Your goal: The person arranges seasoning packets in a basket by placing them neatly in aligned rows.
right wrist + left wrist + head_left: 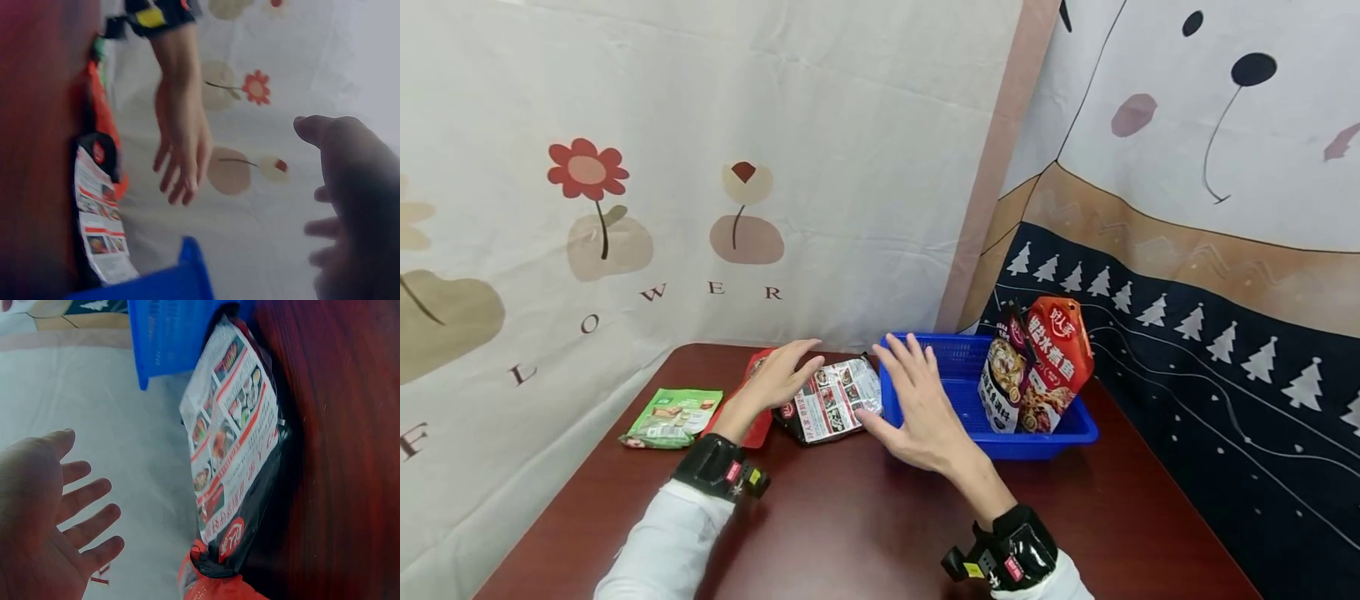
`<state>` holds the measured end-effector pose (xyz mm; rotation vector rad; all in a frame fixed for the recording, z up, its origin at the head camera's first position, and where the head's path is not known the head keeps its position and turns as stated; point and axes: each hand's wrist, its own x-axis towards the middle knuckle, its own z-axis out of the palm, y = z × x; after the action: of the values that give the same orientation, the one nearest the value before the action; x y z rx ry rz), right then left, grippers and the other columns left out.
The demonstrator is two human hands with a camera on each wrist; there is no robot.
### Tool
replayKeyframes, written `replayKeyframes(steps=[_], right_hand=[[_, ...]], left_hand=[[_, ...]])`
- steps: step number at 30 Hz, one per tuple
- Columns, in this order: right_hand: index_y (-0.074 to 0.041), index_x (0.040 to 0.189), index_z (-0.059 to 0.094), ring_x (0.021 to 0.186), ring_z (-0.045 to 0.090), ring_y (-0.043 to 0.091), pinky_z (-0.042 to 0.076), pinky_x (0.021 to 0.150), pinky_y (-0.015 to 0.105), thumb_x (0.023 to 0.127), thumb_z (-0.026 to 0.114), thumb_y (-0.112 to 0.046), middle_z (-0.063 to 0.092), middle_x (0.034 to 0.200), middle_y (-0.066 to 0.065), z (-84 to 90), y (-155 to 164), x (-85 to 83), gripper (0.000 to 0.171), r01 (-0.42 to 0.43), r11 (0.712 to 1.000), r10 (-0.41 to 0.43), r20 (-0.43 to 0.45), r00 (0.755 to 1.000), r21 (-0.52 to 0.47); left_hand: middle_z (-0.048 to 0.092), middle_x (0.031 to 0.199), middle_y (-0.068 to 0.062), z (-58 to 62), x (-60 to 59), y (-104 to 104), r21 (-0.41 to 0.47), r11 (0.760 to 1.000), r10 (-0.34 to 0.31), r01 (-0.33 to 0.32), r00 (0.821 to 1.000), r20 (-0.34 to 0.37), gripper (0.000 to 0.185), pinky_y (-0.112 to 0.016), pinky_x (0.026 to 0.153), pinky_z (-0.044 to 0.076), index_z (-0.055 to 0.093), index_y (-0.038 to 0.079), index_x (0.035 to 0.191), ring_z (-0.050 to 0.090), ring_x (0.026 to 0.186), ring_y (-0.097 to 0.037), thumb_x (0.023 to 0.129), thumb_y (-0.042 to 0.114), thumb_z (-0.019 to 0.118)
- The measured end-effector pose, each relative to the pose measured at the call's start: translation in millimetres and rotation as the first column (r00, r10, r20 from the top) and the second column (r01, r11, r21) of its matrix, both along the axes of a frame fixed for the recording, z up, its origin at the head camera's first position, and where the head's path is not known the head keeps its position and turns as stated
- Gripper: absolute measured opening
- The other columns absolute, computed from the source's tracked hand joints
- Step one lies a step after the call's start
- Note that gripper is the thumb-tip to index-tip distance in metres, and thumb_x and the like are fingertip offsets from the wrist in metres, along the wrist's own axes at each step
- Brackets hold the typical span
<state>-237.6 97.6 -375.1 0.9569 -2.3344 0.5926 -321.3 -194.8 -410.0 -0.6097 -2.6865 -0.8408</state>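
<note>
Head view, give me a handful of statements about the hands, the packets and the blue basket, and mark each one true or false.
1. The left hand grips the black and white packet. False: its fingers are spread open above the packet and hold nothing.
2. Two packets stand upright in the blue basket. True.
3. The green packet lies inside the basket. False: it lies on the table, left of the left hand.
4. The right hand is open and holds nothing. True.
5. The black and white packet lies on the table beside the basket's left wall. True.
</note>
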Motion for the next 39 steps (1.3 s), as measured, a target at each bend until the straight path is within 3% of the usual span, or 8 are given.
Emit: replayKeyframes(steps=[13, 19, 24, 27, 29, 32, 35, 39], right_hand=[[-0.019, 0.165, 0.025, 0.161, 0.016, 0.042, 0.018, 0.129, 0.064, 0.094, 0.057, -0.070, 0.023, 0.173, 0.011, -26.8, -21.8, 0.3, 0.093, 0.061, 0.977, -0.071, 0.044, 0.996, 0.204], [-0.013, 0.166, 0.021, 0.160, 0.018, 0.044, 0.021, 0.130, 0.061, 0.096, 0.057, -0.068, 0.023, 0.172, 0.019, -32.1, -17.3, -0.4, 0.096, 0.115, 0.952, -0.161, 0.142, 0.977, 0.283], [-0.002, 0.163, 0.025, 0.157, 0.029, 0.044, 0.032, 0.126, 0.060, 0.097, 0.066, -0.052, 0.028, 0.169, 0.025, -37.2, -10.5, -4.0, 0.092, 0.151, 0.947, -0.225, 0.250, 0.942, 0.283], [0.001, 0.160, 0.030, 0.149, 0.044, 0.041, 0.044, 0.118, 0.057, 0.097, 0.068, -0.048, 0.037, 0.164, 0.024, -41.1, -7.6, -6.3, 0.089, 0.193, 0.935, -0.280, 0.284, 0.917, 0.297], [0.002, 0.153, 0.043, 0.133, 0.062, 0.039, 0.056, 0.103, 0.054, 0.096, 0.069, -0.048, 0.056, 0.150, 0.023, -43.9, -6.1, -7.6, 0.080, 0.223, 0.923, -0.312, 0.269, 0.911, 0.312], [-0.002, 0.118, 0.066, 0.093, 0.075, 0.037, 0.061, 0.071, 0.050, 0.095, 0.071, -0.046, 0.076, 0.107, 0.018, -47.9, -4.4, -9.3, 0.051, 0.253, 0.905, -0.335, 0.209, 0.919, 0.341], [-0.010, 0.084, 0.065, 0.065, 0.070, 0.032, 0.052, 0.051, 0.045, 0.092, 0.075, -0.043, 0.071, 0.075, 0.011, -51.8, -2.7, -11.4, 0.035, 0.267, 0.893, -0.335, 0.137, 0.932, 0.363], [-0.013, 0.071, 0.066, 0.056, 0.065, 0.029, 0.046, 0.044, 0.043, 0.091, 0.077, -0.035, 0.071, 0.069, 0.010, -55.3, -0.8, -14.3, 0.031, 0.271, 0.889, -0.317, 0.069, 0.946, 0.369]], left_hand=[[0.053, 0.153, -0.026, -12.2, -46.8, 16.3, -0.147, 0.989, 0.046, -0.025, 0.988, 0.144, 0.057, -0.060, 0.119, 0.040, 0.047, -0.001, 0.152, 0.048, 0.143, -0.046, 0.108, 0.036, 0.051], [0.047, 0.158, -0.025, -25.2, -52.1, 26.2, -0.243, 0.969, 0.109, -0.042, 0.957, 0.269, 0.071, -0.058, 0.122, 0.036, 0.041, 0.001, 0.156, 0.043, 0.148, -0.045, 0.105, 0.047, 0.055], [0.051, 0.156, -0.023, -32.6, -52.5, 32.6, -0.291, 0.955, 0.135, -0.054, 0.954, 0.267, 0.077, -0.058, 0.121, 0.039, 0.043, 0.003, 0.155, 0.046, 0.146, -0.044, 0.100, 0.054, 0.060], [0.051, 0.155, -0.024, -34.6, -51.4, 34.8, -0.296, 0.952, 0.153, -0.074, 0.955, 0.254, 0.080, -0.059, 0.119, 0.040, 0.044, 0.004, 0.155, 0.047, 0.145, -0.045, 0.098, 0.056, 0.063], [0.051, 0.154, -0.025, -35.8, -50.4, 35.4, -0.296, 0.951, 0.164, -0.087, 0.956, 0.245, 0.081, -0.059, 0.118, 0.040, 0.045, 0.003, 0.154, 0.047, 0.144, -0.046, 0.097, 0.056, 0.065], [0.052, 0.151, -0.026, -37.7, -49.1, 35.5, -0.303, 0.948, 0.175, -0.100, 0.957, 0.231, 0.084, -0.058, 0.118, 0.041, 0.046, 0.000, 0.153, 0.049, 0.142, -0.046, 0.095, 0.057, 0.068], [0.055, 0.145, -0.026, -38.4, -48.1, 35.1, -0.297, 0.948, 0.185, -0.113, 0.956, 0.228, 0.086, -0.056, 0.115, 0.044, 0.049, -0.002, 0.150, 0.053, 0.136, -0.043, 0.092, 0.057, 0.071], [0.058, 0.134, -0.025, -37.8, -47.1, 33.8, -0.274, 0.954, 0.188, -0.119, 0.952, 0.241, 0.083, -0.052, 0.110, 0.048, 0.056, -0.006, 0.141, 0.056, 0.126, -0.038, 0.090, 0.056, 0.074]])
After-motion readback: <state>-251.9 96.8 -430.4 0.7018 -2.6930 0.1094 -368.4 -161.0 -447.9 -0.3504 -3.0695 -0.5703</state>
